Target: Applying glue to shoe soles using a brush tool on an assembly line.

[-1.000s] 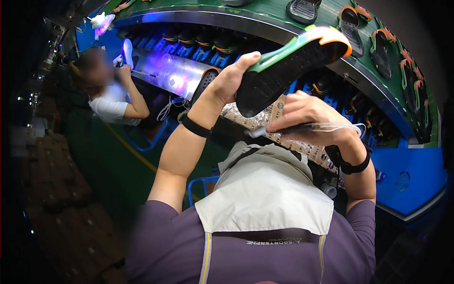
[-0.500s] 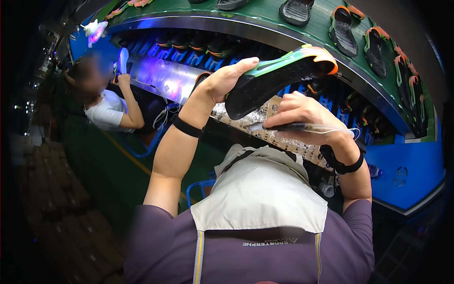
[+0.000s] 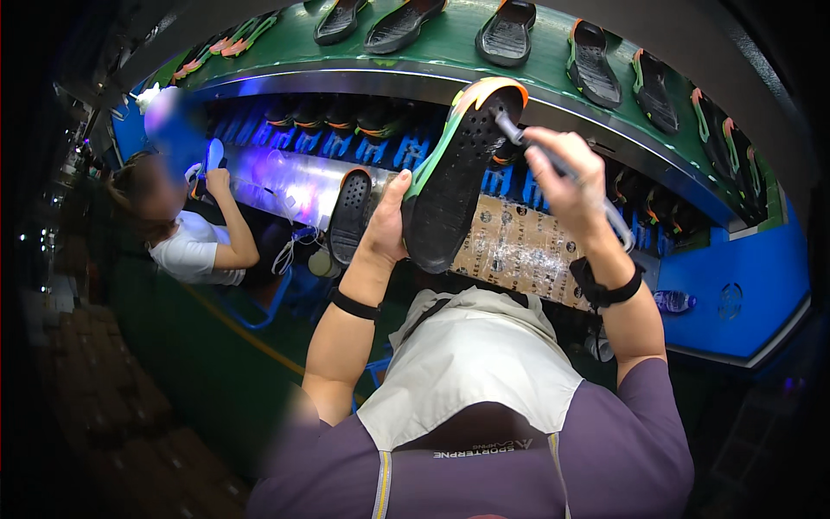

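Observation:
My left hand [image 3: 389, 223] grips the heel end of a black shoe sole [image 3: 460, 186] by its left edge, thumb along the side. The sole has a perforated toe area and an orange and green rim, and is held up over the bench with its toe pointing away. In my closed right hand [image 3: 572, 177] is a slim, dark-handled tool [image 3: 508, 128] that looks like a brush, with a clear tube trailing at the wrist. Its tip meets the sole's toe area. Another black sole [image 3: 349, 216] stands beside my left hand.
A cardboard-covered, film-wrapped bench [image 3: 523, 251] lies under my hands. Beyond it is a rack of blue holders [image 3: 411, 154] with soles, then a green conveyor [image 3: 441, 48] carrying several soles. A co-worker [image 3: 194, 229] sits at the left. A plastic bottle [image 3: 674, 301] lies at the right.
The sole has turned more upright, its perforated inner face now showing. My right hand has moved up and forward, bringing the tool from below the sole to its toe.

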### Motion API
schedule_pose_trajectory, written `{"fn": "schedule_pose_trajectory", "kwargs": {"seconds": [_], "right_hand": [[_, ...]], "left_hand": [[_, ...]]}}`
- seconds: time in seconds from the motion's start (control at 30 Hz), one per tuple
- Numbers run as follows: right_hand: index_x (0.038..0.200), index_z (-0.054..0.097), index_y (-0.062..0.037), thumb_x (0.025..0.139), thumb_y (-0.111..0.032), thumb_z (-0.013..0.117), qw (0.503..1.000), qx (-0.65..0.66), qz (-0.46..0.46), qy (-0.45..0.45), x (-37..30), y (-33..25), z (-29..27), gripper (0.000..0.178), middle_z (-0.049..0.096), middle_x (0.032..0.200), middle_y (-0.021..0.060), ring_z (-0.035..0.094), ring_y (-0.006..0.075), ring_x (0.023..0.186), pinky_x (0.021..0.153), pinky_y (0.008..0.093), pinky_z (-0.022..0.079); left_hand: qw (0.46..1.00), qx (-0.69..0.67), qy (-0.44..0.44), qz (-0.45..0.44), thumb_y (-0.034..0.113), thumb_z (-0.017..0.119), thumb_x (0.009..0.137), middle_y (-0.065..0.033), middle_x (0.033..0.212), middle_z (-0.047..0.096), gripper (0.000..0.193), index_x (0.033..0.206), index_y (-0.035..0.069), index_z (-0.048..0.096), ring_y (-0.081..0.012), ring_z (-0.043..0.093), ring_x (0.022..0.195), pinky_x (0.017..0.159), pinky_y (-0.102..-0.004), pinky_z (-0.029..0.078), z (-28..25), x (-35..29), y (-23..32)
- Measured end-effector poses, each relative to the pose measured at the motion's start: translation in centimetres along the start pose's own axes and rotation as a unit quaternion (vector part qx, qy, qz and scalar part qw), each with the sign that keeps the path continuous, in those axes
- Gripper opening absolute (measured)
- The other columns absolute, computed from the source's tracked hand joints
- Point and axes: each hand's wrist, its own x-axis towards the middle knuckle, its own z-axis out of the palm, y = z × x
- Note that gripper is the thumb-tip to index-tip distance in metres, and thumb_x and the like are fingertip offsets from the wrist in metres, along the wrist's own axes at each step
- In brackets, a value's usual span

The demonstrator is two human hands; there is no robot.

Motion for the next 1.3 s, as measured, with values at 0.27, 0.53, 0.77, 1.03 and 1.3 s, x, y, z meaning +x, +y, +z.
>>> {"fn": "schedule_pose_trajectory", "kwargs": {"seconds": [0.27,0.53,0.77,1.03,1.3], "right_hand": [[0.11,0.08,-0.0061,0.086,-0.007,0.084,0.942,0.232,0.011,-0.243,-2.1,-3.6,0.9,0.025,0.075,0.093,0.0109,0.064,0.0257,0.079,0.075,0.0384,0.052],[0.116,0.073,-0.0102,0.082,-0.008,0.08,0.984,-0.071,-0.142,-0.082,0.8,-1.5,3.2,0.035,0.064,0.085,0.0072,0.062,0.0269,0.082,0.073,0.0404,0.048],[0.12,0.078,-0.0125,0.085,-0.011,0.084,0.928,0.214,-0.092,-0.292,-1.0,-3.3,2.2,0.035,0.07,0.091,0.0062,0.064,0.0274,0.088,0.082,0.04,0.047],[0.123,0.076,-0.009,0.089,-0.01,0.081,0.893,0.202,-0.079,-0.395,-2.6,-4.1,3.2,0.034,0.075,0.102,0.0073,0.068,0.0261,0.1,0.092,0.0403,0.045],[0.111,0.082,-0.0041,0.091,-0.013,0.08,0.864,0.305,0.248,-0.313,0.3,1.1,3.5,0.022,0.08,0.1,0.0106,0.073,0.016,0.092,0.086,0.0312,0.058]], "left_hand": [[0.997,-0.071,0.01,-0.001,0.057,0.024,0.11,-0.0247,0.147,0.06,0.079,0.157,-0.003,0.043,-0.0376,0.062,0.134,0.116,-0.0469,0.049,-1.3,0.3,-0.9],[0.996,-0.084,0.032,-0.017,0.061,0.019,0.109,-0.0241,0.139,0.066,0.082,0.156,0.001,0.046,-0.0418,0.069,0.12,0.102,-0.0555,0.059,1.1,-0.3,-2.5],[0.993,-0.104,0.059,0.018,0.064,0.019,0.109,-0.024,0.142,0.064,0.083,0.154,0.0,0.048,-0.04,0.069,0.12,0.1,-0.0546,0.061,-1.7,-0.4,-2.8],[0.995,-0.099,-0.02,0.021,0.063,0.02,0.109,-0.0242,0.147,0.06,0.083,0.157,-0.001,0.043,-0.0387,0.064,0.13,0.112,-0.0555,0.053,-2.8,-0.2,-2.8],[0.994,-0.102,0.024,-0.034,0.07,0.03,0.103,-0.0283,0.14,0.062,0.09,0.157,0.0,0.042,-0.0458,0.07,0.115,0.084,-0.0554,0.066,-2.3,-1.7,-4.1]]}}
